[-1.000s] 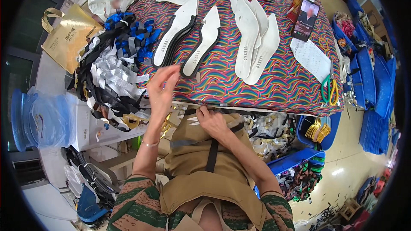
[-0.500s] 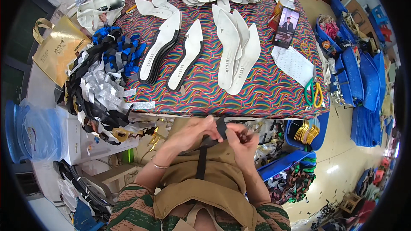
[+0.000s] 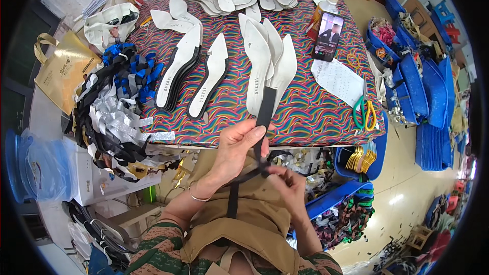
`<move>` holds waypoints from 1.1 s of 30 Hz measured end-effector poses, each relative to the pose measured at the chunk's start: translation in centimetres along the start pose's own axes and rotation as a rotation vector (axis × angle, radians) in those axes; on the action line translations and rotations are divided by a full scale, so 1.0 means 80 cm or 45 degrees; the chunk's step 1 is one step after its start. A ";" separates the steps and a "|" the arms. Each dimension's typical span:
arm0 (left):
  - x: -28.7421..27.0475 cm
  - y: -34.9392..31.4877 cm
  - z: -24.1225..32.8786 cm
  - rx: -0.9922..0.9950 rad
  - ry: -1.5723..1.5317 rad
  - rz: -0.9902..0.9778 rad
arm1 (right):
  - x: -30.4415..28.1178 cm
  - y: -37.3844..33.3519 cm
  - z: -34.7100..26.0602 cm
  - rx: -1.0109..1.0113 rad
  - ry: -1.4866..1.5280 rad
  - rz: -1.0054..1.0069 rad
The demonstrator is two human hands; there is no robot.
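Head view, looking down: you are working at the near edge of a table [image 3: 310,127] covered in multicoloured wavy cloth. That edge crosses just beyond your lap and its brown apron [image 3: 260,203]. Along the table's near side, cloth shows from the black strip [image 3: 266,107] rightward to scissors [image 3: 371,116] with green and yellow handles, lying by the near right corner. On the table's left half, a stack of black-edged insoles [image 3: 178,71] and a single black-edged insole [image 3: 209,79] stop short of the near edge, with a band of cloth showing there. By the near left corner, a ribbon heap [image 3: 114,117] spills over the table's side. Below the near edge, to the right, stands a blue tub [image 3: 378,170]

Your left hand [image 3: 237,145], at the table's near edge, pinches the black strip between thumb and fingers. The strip's free end points up past your thumb, over the table, and in this view covers the lower ends of some white insoles [image 3: 257,56]; you cannot tell whether it touches them. Your right hand [image 3: 289,186], just below the near edge, has its slightly blurred fingers drawn together on the strip's lower, bunched part
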State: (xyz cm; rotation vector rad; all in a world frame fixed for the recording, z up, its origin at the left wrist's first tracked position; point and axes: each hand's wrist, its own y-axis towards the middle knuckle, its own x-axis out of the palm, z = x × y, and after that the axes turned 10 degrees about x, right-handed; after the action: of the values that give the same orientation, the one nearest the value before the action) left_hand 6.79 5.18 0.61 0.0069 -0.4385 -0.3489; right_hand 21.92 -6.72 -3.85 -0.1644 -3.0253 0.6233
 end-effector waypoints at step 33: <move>-0.084 0.161 -0.015 0.013 0.256 0.030 | 0.028 0.269 -0.068 -0.681 0.014 0.493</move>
State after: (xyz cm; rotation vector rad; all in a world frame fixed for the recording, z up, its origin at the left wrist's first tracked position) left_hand 5.87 19.44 -2.25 0.0465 -0.2408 -0.3195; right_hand 22.12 15.32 -7.31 -0.7776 -3.0869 -0.1974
